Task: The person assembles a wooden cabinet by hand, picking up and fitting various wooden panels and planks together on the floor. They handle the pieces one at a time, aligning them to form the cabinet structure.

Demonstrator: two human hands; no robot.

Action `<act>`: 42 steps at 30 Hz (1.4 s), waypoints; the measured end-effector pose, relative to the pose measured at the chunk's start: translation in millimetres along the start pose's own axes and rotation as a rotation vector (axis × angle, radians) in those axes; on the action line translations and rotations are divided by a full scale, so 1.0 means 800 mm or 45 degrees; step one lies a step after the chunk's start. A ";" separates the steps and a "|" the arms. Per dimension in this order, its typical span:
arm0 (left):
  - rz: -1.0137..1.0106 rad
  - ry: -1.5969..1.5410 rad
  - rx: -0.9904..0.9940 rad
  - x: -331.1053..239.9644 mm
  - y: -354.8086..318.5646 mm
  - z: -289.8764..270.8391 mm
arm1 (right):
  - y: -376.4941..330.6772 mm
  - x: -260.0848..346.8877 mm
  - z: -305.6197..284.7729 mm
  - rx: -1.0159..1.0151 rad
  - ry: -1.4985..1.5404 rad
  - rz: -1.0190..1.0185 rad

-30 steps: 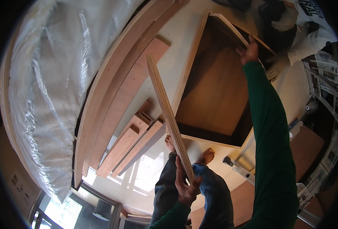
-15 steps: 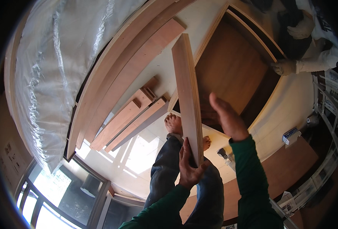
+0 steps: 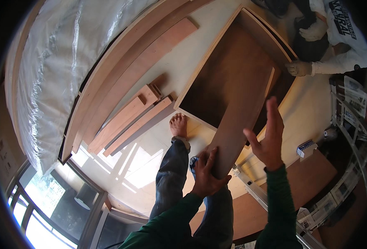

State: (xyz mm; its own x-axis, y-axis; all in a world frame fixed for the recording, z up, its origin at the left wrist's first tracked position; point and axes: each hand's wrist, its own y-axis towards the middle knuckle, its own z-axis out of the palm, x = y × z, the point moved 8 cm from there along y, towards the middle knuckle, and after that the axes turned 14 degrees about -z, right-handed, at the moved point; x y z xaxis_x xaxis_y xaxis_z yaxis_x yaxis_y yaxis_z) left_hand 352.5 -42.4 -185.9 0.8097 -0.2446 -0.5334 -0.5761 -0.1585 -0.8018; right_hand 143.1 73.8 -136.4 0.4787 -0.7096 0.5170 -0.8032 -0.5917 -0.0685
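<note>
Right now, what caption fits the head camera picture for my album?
Left hand grips a long wooden board over a shallow wooden frame; right hand is open beside it.

Board (image 3: 241, 124): wood, smooth brown face, matt, paler raw edge; gripped at its near end by the left hand (image 3: 206, 174), the right hand (image 3: 268, 139) spread clear beside it. Shallow box frame (image 3: 216, 45) on the floor: pale plywood rims, dark smooth veneer bottom. Planks (image 3: 129, 118) at the floor's left edge: bare reddish wood, matt. Sheeting (image 3: 55, 70): clear plastic, glossy, creased. Floor (image 3: 183, 66): cream, smooth, faint sheen. Sleeves (image 3: 279, 207): green knitted cloth. Trousers (image 3: 171, 178): blue denim. Rail (image 3: 254, 193): metal, dull grey.
</note>
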 end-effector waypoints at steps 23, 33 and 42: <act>0.212 0.053 -0.199 0.011 0.003 -0.003 | -0.099 -0.066 -0.023 0.522 -0.556 -0.246; -0.068 -0.304 -0.373 0.048 0.016 -0.018 | -0.113 -0.092 0.068 0.731 -0.303 0.119; -0.046 -0.322 -0.386 0.040 0.020 -0.019 | -0.108 -0.073 0.165 0.635 -0.278 0.118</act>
State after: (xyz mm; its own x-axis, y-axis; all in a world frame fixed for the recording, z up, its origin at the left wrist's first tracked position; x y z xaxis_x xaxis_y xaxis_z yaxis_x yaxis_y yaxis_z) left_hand 367.9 -67.4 -211.6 0.8103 0.0041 -0.5861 -0.5227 -0.4471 -0.7258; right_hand 231.0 116.1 -273.3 0.5189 -0.7989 0.3042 -0.6055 -0.5947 -0.5289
